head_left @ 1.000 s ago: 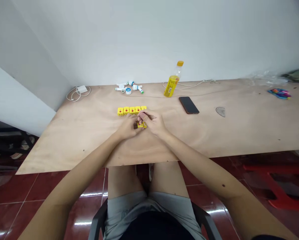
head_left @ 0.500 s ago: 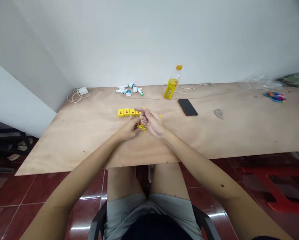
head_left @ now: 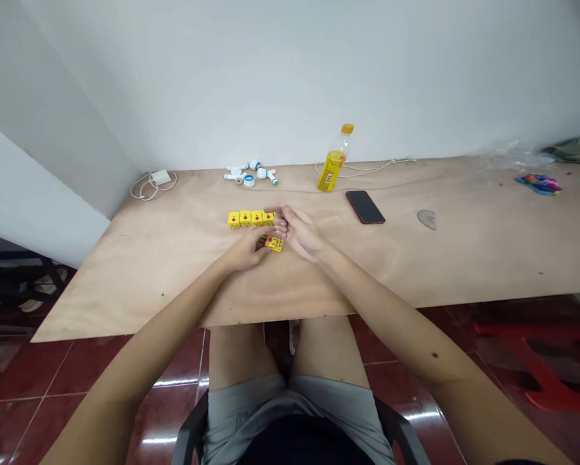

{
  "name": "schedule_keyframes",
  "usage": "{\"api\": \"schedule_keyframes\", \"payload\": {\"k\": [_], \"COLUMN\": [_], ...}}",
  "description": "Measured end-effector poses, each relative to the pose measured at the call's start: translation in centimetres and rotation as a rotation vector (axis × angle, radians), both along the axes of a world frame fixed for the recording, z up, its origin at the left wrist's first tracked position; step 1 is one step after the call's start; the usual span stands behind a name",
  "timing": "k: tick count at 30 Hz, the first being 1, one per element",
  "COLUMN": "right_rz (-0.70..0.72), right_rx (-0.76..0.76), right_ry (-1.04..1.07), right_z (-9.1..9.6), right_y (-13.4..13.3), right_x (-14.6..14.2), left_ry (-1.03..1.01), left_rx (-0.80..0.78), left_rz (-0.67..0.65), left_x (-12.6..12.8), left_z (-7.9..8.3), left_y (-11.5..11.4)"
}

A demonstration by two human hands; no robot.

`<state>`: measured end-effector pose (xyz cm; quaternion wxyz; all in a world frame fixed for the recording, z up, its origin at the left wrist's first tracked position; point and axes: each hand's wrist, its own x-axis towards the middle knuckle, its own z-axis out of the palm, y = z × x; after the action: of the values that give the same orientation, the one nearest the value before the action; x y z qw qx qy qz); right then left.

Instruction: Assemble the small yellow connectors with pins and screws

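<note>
My left hand (head_left: pixel 247 248) is closed at the fingertips around a small yellow block (head_left: pixel 274 244) with a red dot on its top, close to the tabletop. Dark prongs seem to stick out of the block toward my fingers. Right beside it, my right hand (head_left: pixel 300 234) is curled with the thumb pressed against the fingers. Whatever those fingers pinch is too small or hidden to name. Just beyond both hands stands a row of similar yellow blocks (head_left: pixel 245 218) with red dots and thin pins below. My right fingers cover the right end of that row.
On the wooden table (head_left: pixel 183 271), white and blue pipe-like fittings (head_left: pixel 250 174) lie near the wall. A bottle of yellow drink (head_left: pixel 332 165), a phone (head_left: pixel 365 207), a grey semicircular piece (head_left: pixel 426 219), a white cable with adapter (head_left: pixel 161 177) and a colourful item (head_left: pixel 539 184) lie around.
Both hands have shifted slightly, and the block in my left hand now shows more plainly. A yellow bit seen past my right hand earlier is hidden now.
</note>
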<state>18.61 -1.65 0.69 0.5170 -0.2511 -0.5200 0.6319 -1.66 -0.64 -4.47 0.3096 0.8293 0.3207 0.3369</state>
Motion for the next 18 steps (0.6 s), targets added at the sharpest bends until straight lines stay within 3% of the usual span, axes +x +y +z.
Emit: {"api": "schedule_keyframes", "payload": {"k": [2,6,8,11,13,15,18], "right_rz": [-0.044,-0.394,-0.354,-0.052,0.062,0.010,-0.243], "right_rx": [0.025,0.174,0.130,0.004,0.005,0.105,0.297], "right_ry": [-0.035,-0.080,-0.019,0.014,-0.050,-0.119,-0.208], "right_z": [-0.2,-1.2,-1.1,-0.3,-0.1,-0.4,-1.2], "right_y": [0.0,-1.5,-1.9,-1.2,-0.6,-0.8,-2.1], "right_x": [0.2,-0.4,-0.5,0.0,0.3,0.2,-0.7], "left_ry": [-0.033,-0.067,-0.053,0.000,0.003,-0.033,-0.067], "left_rx": [-0.022,-0.070,-0.044,0.025,0.022,-0.010,-0.020], "left_rz": [-0.002,0.000,-0.018,-0.070,-0.080,-0.064,-0.031], "left_x": [0.2,0.6,0.5,0.2,0.1,0.3,0.5], "left_z": [0.0,0.0,0.1,0.3,0.5,0.6,0.4], "left_y": [-0.1,-0.5,-0.5,-0.4,-0.4,-0.6,-0.9]}}
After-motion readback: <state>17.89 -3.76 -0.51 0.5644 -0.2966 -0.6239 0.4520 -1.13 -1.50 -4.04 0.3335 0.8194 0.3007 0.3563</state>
